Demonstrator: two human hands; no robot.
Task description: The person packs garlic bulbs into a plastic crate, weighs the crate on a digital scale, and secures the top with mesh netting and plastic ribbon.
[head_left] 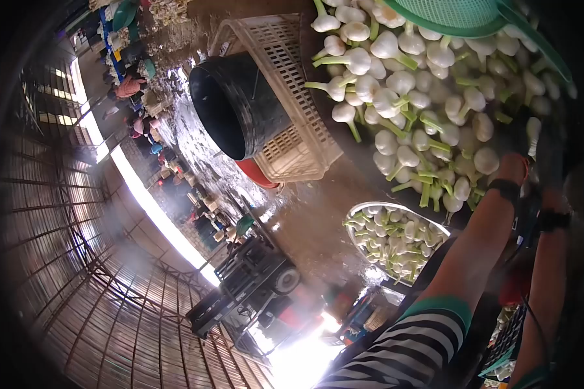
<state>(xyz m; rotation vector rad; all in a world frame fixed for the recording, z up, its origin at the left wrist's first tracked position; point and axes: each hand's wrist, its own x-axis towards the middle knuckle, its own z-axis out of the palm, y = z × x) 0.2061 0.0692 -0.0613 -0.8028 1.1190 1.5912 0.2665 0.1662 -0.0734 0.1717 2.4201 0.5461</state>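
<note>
One hand (pixel 514 168) by garlic bulbs (pixel 486 161), the other hand (pixel 554 196) darkly shadowed, fingers' pose impossible to tell.

On my left arm (pixel 477 256) I wear a sleeve (pixel 396 343) of black and pale stripes, at five o'clock, with green cuff (pixel 449 306). My right arm (pixel 546 279) has green edge (pixel 532 376) at four o'clock. Black bands (pixel 505 189) circle both wrists, at three o'clock.

Open black bucket (pixel 240 107), pale perforated crate (pixel 303 97), forklift (pixel 256 279), distant people (pixel 130 87), ribbed roof (pixel 120 292)
</note>
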